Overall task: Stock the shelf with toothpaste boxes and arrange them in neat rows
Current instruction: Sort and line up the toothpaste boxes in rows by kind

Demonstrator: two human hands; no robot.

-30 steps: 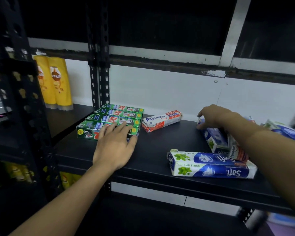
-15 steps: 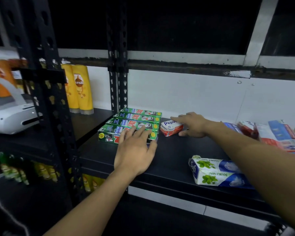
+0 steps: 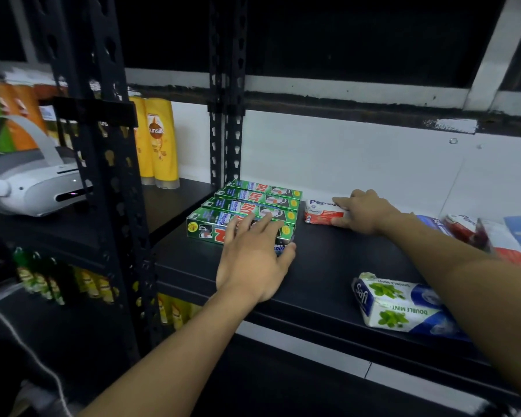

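Observation:
Several green toothpaste boxes (image 3: 253, 200) lie side by side in a row at the left end of the black shelf (image 3: 328, 266). My left hand (image 3: 253, 260) rests flat on the nearest green box, fingers straight. Just right of that row sits a white and red Pepsodent box (image 3: 318, 213). My right hand (image 3: 364, 212) holds its right part, fingers over the top and thumb along the near side. A white and blue Safi box (image 3: 397, 305) lies near the shelf's front edge, partly behind my right forearm.
More toothpaste boxes (image 3: 494, 233) lie in a loose pile at the right. Yellow shampoo bottles (image 3: 160, 142) stand on the neighbouring shelf, beyond a black upright post (image 3: 112, 176). A white headset (image 3: 33, 182) sits far left. Bottles fill the lower shelf.
My right hand left the pile at the right, reached across and took hold of the Pepsodent box, which now lies beside the green row. My left hand stayed on the green boxes.

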